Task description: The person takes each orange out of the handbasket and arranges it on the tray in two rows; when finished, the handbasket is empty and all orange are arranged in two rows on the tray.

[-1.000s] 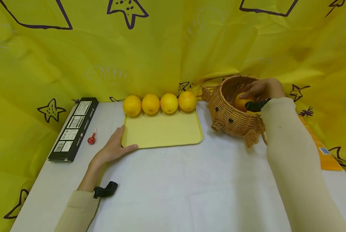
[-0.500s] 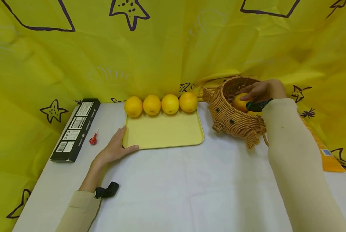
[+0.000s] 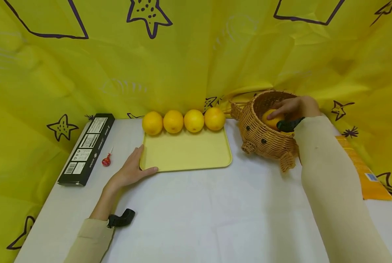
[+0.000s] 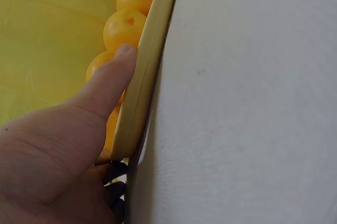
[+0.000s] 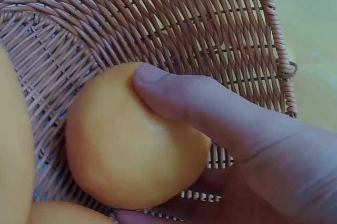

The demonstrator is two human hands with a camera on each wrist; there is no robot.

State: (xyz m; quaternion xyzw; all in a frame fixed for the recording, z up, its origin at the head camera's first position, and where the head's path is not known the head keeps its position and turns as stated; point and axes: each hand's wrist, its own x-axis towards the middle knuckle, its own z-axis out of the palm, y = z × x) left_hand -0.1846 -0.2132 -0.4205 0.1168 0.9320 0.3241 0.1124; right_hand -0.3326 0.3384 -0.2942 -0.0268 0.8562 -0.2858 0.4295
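Against the left front corner of a yellow tray (image 3: pixel 186 153) rests my left hand (image 3: pixel 128 171), its thumb straight along the front rim and its fingers by the left side. In the left wrist view the thumb (image 4: pixel 108 79) overlaps the rim. Several oranges (image 3: pixel 193 121) stand in a row along the tray's back edge. Inside a wicker basket (image 3: pixel 261 135) with a pig face, my right hand (image 3: pixel 298 106) grips an orange (image 5: pixel 131 139), its thumb pressed on the fruit's upper side. The right fingers are mostly hidden behind the orange.
More oranges (image 5: pixel 13 139) lie beside the held one. A black box (image 3: pixel 87 149) and a red lollipop (image 3: pixel 106 160) are left of the tray. An orange packet (image 3: pixel 366 171) lies at the right edge. Yellow cloth (image 3: pixel 183 54) hangs behind the white table (image 3: pixel 183 215).
The whole head view has shifted slightly downward. My right hand stays in the basket with the orange, which now sits slightly lefter in view. My left hand stays at the tray corner.
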